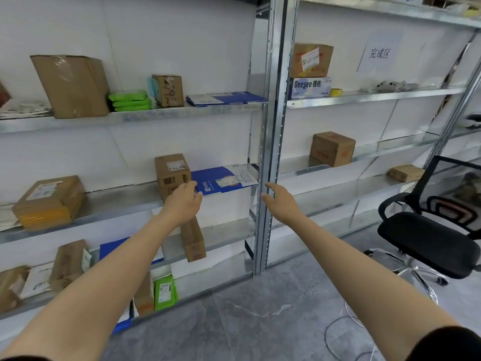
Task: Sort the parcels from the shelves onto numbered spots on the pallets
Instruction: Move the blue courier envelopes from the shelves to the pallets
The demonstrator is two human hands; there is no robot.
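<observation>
Both arms stretch toward the middle shelf (pixel 125 204) of a metal rack. My left hand (pixel 183 201) is at the front edge of a blue flat mailer (pixel 221 179), beside a small upright cardboard box (pixel 171 173) with a white label; its fingertips touch or nearly touch the mailer, which of the two I cannot tell. My right hand (pixel 278 201) hovers with relaxed fingers in front of the rack's steel upright (pixel 270 142), right of the mailer, holding nothing. No pallets are in view.
Other parcels fill the shelves: a large brown box (pixel 73 84), green packets (pixel 128 100), a flat taped box (pixel 49 201), a long carton (pixel 194 241) below my left wrist. The right rack bears more boxes and a paper sign (pixel 378 53). A black office chair (pixel 429 230) stands right.
</observation>
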